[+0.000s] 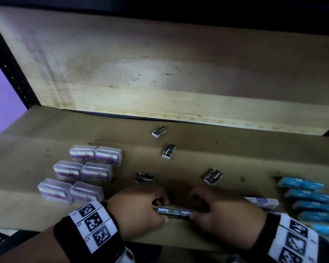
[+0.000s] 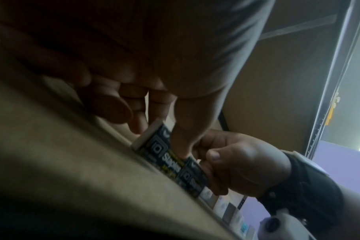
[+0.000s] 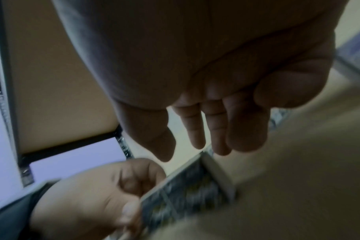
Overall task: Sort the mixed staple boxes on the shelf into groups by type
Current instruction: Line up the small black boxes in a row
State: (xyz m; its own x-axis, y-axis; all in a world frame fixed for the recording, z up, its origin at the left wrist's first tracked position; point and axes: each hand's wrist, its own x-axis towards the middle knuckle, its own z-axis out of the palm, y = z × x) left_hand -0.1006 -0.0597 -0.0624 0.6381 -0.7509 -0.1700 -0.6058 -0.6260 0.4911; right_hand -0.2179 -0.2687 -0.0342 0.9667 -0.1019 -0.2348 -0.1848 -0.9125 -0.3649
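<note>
Two black staple boxes (image 1: pixel 174 211) stand side by side on edge at the shelf's front edge. My left hand (image 1: pixel 160 209) pinches the left box (image 2: pixel 158 146) between thumb and fingers. My right hand (image 1: pixel 195 210) holds the right box (image 2: pixel 192 176) with the thumb on its front face. In the right wrist view the pair of boxes (image 3: pixel 185 188) is blurred below my loosely hanging fingers (image 3: pixel 195 134). Further back lie other loose black staple boxes (image 1: pixel 159 131), (image 1: pixel 169 151), (image 1: pixel 144 178), (image 1: pixel 213 176).
Several clear plastic boxes with purple labels (image 1: pixel 87 171) sit grouped at the left. Blue boxes (image 1: pixel 310 202) form rows at the right, with a white and purple box (image 1: pixel 262 202) beside them. The cardboard-lined shelf (image 1: pixel 235 154) ends at a wooden back wall (image 1: pixel 160 73). A black upright (image 1: pixel 10 69) stands at left.
</note>
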